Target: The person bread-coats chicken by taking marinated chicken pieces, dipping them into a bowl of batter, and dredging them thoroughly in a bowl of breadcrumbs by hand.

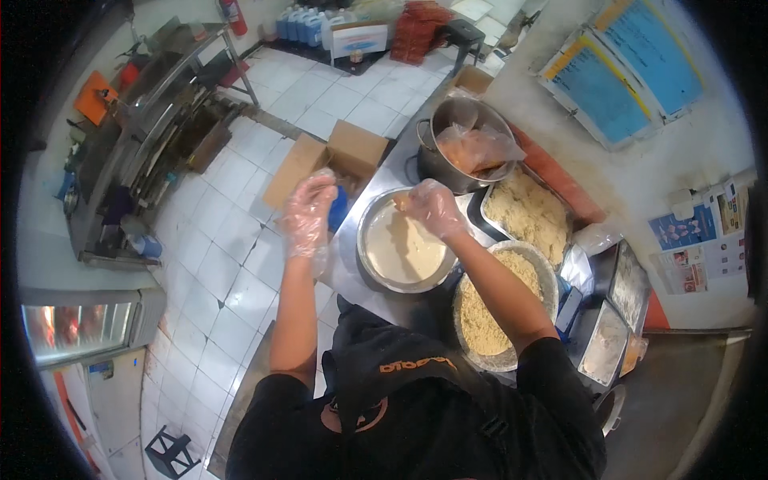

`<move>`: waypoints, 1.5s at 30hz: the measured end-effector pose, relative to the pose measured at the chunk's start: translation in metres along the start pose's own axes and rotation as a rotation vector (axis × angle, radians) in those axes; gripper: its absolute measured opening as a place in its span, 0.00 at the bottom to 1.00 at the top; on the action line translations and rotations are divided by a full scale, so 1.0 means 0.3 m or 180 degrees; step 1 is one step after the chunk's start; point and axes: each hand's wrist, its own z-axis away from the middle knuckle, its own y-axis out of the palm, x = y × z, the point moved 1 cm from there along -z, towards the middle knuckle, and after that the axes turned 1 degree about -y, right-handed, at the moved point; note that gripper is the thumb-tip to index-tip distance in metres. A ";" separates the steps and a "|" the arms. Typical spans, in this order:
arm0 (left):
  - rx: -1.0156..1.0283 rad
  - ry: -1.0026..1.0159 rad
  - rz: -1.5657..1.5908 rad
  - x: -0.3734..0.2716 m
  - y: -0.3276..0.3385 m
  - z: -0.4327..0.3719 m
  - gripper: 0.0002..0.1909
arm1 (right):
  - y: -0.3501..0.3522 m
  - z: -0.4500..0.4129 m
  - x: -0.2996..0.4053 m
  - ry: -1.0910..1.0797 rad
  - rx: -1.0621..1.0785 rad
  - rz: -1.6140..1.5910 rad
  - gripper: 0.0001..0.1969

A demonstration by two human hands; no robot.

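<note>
My right hand (437, 207), in a clear plastic glove, is over the far side of a round metal bowl (362, 264) of pale, creamy batter (390, 246). Its fingers pinch what looks like a small orange-brown piece of food (401, 203), partly hidden by the glove. Left of that bowl, my left hand (309, 210) is raised off the counter, also gloved. Its fingers curl inward, and whether they hold anything is unclear. Under my right forearm stands a second round bowl (549, 288) filled with yellowish crumbs (489, 306).
A deep metal pot (426, 162) with plastic-bagged orange food stands at the counter's far end. Next to it is a tray of pale crumbs (528, 210). An open cardboard box (357, 147) and a blue object (338, 209) lie beyond the counter's left edge. Metal trays (605, 342) sit at right.
</note>
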 end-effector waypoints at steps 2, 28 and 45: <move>-0.0218 -0.0124 -0.0057 -0.009 -0.082 0.045 0.11 | 0.044 0.046 0.035 0.0206 0.0371 0.0320 0.18; -0.0778 -0.0776 -0.0147 0.105 -0.321 0.274 0.07 | 0.157 0.145 -0.188 0.1073 0.1057 0.0222 0.20; -0.0857 -0.0870 0.0121 0.142 -0.338 0.296 0.06 | 0.228 0.120 -0.246 0.1015 0.0768 0.1194 0.20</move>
